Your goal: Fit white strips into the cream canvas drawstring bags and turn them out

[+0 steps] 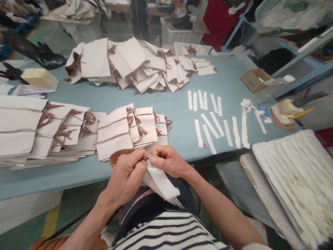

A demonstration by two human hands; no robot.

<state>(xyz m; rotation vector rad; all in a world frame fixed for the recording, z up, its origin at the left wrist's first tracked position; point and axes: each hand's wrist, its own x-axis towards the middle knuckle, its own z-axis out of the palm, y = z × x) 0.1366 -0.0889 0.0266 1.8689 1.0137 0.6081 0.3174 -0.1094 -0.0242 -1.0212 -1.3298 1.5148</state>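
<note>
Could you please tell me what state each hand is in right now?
Left hand: closed, pinching the cloth.
Right hand: closed, pinching the cloth's edge beside the white strip.

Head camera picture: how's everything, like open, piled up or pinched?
Left hand, closed, pinching
Right hand, closed, pinching
Held cloth, pinched by fingers
Dangling white strip, hanging below the hands
Table strips, spread out
Near cloth pieces, stacked, overlapping
Far cloth pieces, jumbled heap
Cardboard box, open

There are one left hand (130, 173), one right hand (168, 161), six upper-row white strips (200, 99) and one cardboard box (251, 83).
</note>
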